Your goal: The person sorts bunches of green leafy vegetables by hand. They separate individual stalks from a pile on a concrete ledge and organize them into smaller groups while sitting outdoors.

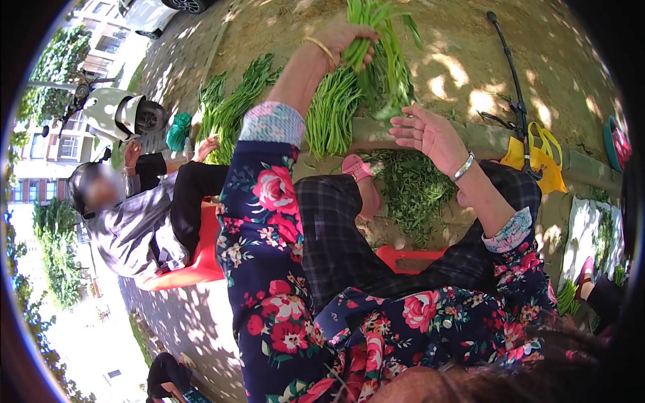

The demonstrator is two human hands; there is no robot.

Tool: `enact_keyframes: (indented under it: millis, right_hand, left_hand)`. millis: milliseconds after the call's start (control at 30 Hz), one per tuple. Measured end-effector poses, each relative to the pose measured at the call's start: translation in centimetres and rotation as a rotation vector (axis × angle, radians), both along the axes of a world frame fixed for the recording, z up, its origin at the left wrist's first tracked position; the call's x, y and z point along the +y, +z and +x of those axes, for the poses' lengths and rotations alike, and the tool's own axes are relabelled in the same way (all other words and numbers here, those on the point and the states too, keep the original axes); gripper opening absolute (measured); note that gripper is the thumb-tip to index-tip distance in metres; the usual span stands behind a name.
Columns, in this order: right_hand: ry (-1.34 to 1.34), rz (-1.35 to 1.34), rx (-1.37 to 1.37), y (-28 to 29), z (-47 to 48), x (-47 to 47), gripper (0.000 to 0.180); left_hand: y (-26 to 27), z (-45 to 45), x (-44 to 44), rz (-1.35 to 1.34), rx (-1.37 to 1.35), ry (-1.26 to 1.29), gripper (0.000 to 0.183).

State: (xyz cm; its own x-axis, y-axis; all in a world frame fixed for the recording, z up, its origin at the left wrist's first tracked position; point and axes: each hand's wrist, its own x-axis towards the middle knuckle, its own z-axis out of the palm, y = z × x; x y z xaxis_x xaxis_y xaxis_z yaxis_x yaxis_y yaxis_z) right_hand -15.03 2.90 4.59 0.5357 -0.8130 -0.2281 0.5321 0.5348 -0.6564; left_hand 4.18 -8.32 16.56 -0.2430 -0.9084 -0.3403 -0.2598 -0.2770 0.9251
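My left hand, with a gold bangle at the wrist, grips a bunch of long-stemmed leafy greens, apparently water spinach. Its leafy ends hang down and blur near my right hand. That hand, wearing a silver bracelet, is palm up with its fingers apart and holds nothing; whether a fingertip touches the leaves I cannot tell. Below my left wrist, trimmed stems lie in a neat stack on the kerb. A heap of loose leaves covers the ground between my feet, beside my pink shoe.
A person in a helmet sits at left beside more greens and a teal plastic bag. A scooter stands beyond. At right are a black cane, a yellow bag and a teal basin. Under me is a red stool.
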Motion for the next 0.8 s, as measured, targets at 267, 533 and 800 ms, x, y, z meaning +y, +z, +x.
enact_keyframes:
  millis: [267,533,800]
  right_hand:
    - [0.104,-0.092,0.139,2.0,0.1,2.0,0.046]
    - [0.167,-0.071,0.074,3.8,0.0,3.8,0.034]
    - [0.166,-0.072,0.158,3.9,-0.7,4.7,0.029]
  left_hand:
    - [6.2,6.6,-5.0,-0.336,0.166,0.209,0.012]
    - [-13.2,14.3,-1.0,-0.112,-0.204,0.475,0.029]
    - [-30.0,15.7,8.1,0.16,-0.306,0.575,0.037]
